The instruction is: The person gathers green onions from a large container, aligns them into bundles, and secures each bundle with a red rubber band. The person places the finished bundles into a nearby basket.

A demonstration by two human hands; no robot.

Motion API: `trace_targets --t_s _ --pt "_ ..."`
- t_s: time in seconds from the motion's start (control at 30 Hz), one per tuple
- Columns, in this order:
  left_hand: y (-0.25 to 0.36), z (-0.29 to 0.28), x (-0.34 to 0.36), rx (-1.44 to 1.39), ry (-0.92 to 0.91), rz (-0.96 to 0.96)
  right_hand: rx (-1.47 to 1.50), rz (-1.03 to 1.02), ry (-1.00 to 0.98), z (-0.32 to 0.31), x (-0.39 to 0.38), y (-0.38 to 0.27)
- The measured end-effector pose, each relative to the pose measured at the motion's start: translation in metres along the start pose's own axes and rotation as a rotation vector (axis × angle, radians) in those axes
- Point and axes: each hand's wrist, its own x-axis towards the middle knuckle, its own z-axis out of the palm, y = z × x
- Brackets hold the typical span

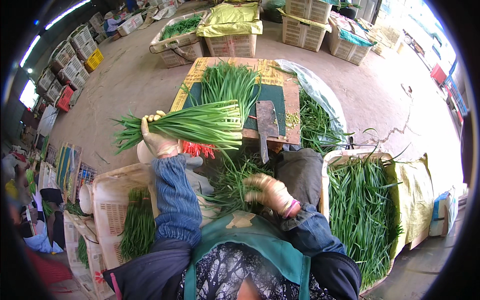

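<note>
My gloved left hand [157, 132] grips a long bunch of green leafy stalks [200, 122], raised sideways at the near left of a wooden board [292, 92]. More stalks [222, 82] lie on the board beside a cleaver [266, 120], with chopped bits to its right. Red ties [197, 149] show below the raised bunch. My gloved right hand [270, 195] is over loose greens [230, 177] in my lap; its fingers are smeared by motion.
A crate of greens [360, 215] stands at my right, a crate with bundles [107, 210] at my left. A plastic bag of greens [322, 107] is beside the board. Stacked crates [305, 35] stand behind. A person [114, 24] sits far back left.
</note>
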Motion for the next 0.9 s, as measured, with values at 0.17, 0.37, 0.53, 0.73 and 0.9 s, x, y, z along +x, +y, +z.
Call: trace_targets --t_s 0.17,0.37,0.53,0.73,0.9 --pt "-0.006 0.013 -0.021 -0.009 -0.008 -0.057 0.499 -0.028 0.545 -0.015 0.049 -0.014" --pt "-0.025 0.004 -0.021 -0.048 -0.059 -0.133 0.837 0.096 0.458 0.015 0.086 -0.009" --pt "-0.027 0.002 -0.02 -0.091 -0.184 -0.12 0.506 -0.147 0.702 0.02 0.071 -0.032" --pt "-0.021 -0.02 0.002 -0.178 -0.183 -0.137 0.257 -0.447 0.483 0.01 0.045 -0.044" --pt "-0.002 -0.029 0.02 -0.32 -0.214 -0.151 0.501 -0.59 0.016 -0.008 0.023 -0.019"
